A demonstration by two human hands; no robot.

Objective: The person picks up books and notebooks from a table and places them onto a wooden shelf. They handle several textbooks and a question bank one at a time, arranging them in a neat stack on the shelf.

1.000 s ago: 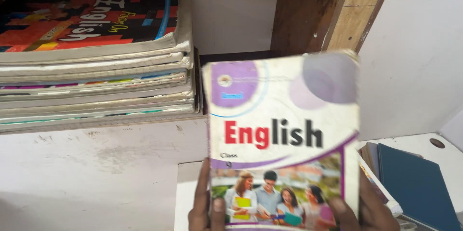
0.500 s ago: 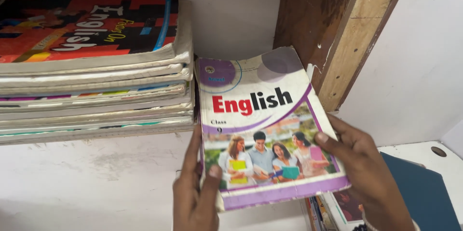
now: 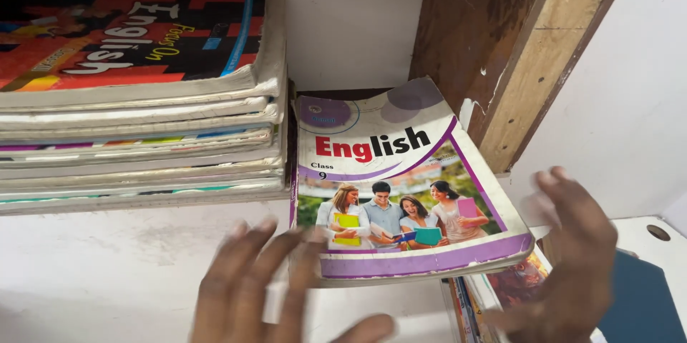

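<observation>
Both hands are spread open and empty, the left hand (image 3: 275,282) just below the purple-and-white textbook (image 3: 401,185) and the right hand (image 3: 572,257) beside it. The textbook lies on the white shelf (image 3: 143,243) beside the stack of books (image 3: 143,99), overhanging the edge, so the placing looks done.

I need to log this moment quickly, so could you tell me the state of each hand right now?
Left hand: open, fingers spread, holding nothing, at the purple and white textbook.
Right hand: open, holding nothing, beside the textbook's right edge.
</observation>
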